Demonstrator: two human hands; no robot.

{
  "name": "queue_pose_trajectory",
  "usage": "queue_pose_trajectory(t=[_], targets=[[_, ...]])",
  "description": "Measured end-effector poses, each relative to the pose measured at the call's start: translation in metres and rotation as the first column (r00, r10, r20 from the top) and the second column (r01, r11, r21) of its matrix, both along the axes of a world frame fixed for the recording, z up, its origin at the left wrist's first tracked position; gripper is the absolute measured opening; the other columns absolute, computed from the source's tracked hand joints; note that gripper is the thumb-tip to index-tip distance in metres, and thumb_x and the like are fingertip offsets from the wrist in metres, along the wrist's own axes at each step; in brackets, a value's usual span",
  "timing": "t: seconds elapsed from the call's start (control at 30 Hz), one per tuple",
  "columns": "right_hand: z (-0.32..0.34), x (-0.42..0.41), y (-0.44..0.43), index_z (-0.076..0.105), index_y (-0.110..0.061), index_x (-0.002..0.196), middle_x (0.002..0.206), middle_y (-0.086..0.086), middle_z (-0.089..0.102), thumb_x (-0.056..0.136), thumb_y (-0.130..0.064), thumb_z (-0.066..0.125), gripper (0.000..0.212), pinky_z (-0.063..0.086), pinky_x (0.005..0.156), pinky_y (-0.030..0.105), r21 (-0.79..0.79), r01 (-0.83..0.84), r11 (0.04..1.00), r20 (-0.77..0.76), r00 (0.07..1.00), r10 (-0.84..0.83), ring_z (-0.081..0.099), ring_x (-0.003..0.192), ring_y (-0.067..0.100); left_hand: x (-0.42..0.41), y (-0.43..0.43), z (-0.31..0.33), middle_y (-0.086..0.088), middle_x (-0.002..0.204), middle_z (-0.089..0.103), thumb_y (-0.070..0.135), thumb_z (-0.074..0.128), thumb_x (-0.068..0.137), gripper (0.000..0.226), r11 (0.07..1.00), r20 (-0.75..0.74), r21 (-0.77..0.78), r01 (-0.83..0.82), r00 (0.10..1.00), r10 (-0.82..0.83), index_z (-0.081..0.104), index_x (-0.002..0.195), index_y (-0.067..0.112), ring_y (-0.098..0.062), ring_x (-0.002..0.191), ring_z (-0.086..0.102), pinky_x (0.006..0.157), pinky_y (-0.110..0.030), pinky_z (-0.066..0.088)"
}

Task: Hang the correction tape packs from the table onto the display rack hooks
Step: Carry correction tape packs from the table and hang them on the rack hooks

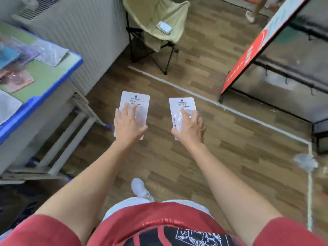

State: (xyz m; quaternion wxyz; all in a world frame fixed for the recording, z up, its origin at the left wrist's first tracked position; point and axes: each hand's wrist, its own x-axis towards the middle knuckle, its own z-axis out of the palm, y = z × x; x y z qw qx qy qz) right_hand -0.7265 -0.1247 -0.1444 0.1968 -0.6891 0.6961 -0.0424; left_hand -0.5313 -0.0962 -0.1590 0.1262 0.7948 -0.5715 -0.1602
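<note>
My left hand (pixel 128 125) grips a white correction tape pack (pixel 135 101) from above, held out over the wooden floor. My right hand (pixel 190 127) grips a second white correction tape pack (pixel 181 105) the same way, beside the first. Both packs are flat cards with a clear blister, their printed tops pointing away from me. The display rack (pixel 291 75) stands at the right, a dark panel with black hooks (pixel 286 80) and a red side sign. The table (pixel 53 80) with a green top and blue edge is at the left, with several more packs (pixel 19 80) lying on it.
A beige folding chair (pixel 156 27) with a small white device on its seat stands ahead by a white radiator. White tape lines cross the floor. Another person's leg and shoe (pixel 251 15) show at the top right. My own shoe (pixel 139 187) is below.
</note>
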Motion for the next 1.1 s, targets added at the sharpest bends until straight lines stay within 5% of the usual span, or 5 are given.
queue_pose_trajectory(t=[0.47, 0.63, 1.1], targets=[[0.004, -0.287, 0.083, 0.03, -0.03, 0.146, 0.147, 0.006, 0.018, 0.081, -0.038, 0.065, 0.074, 0.031, 0.103, 0.041, -0.017, 0.422, 0.906, 0.033, 0.906, -0.421, 0.029, 0.127, 0.033, -0.3, -0.009, 0.011, -0.005, 0.145, 0.03, 0.035, 0.059, 0.069, 0.074, 0.915, -0.064, -0.112, 0.389, 0.916, -0.397, 0.038, 0.137, 0.015, -0.037, 0.122, 0.032, 0.101, -0.043, 0.034], [0.017, -0.367, 0.09, 0.029, -0.03, 0.146, 0.147, 0.006, 0.018, 0.081, -0.035, 0.066, 0.075, 0.032, 0.1, 0.041, -0.07, 0.534, 0.843, 0.056, 0.846, -0.531, 0.029, 0.129, 0.032, -0.391, -0.022, 0.023, -0.003, 0.145, 0.03, 0.024, 0.068, 0.07, 0.073, 0.856, -0.074, -0.165, 0.49, 0.86, -0.506, 0.037, 0.136, 0.015, -0.033, 0.119, 0.032, 0.099, -0.043, 0.036], [0.079, -0.558, -0.042, 0.028, -0.026, 0.148, 0.148, 0.009, 0.019, 0.083, -0.039, 0.066, 0.076, 0.033, 0.101, 0.041, -0.347, 0.623, 0.701, 0.057, 0.76, -0.647, 0.03, 0.127, 0.033, -0.607, -0.176, 0.069, -0.009, 0.148, 0.029, 0.025, 0.065, 0.07, 0.074, 0.724, -0.069, -0.365, 0.586, 0.758, -0.649, 0.036, 0.138, 0.017, -0.046, 0.129, 0.029, 0.102, -0.054, 0.034]])
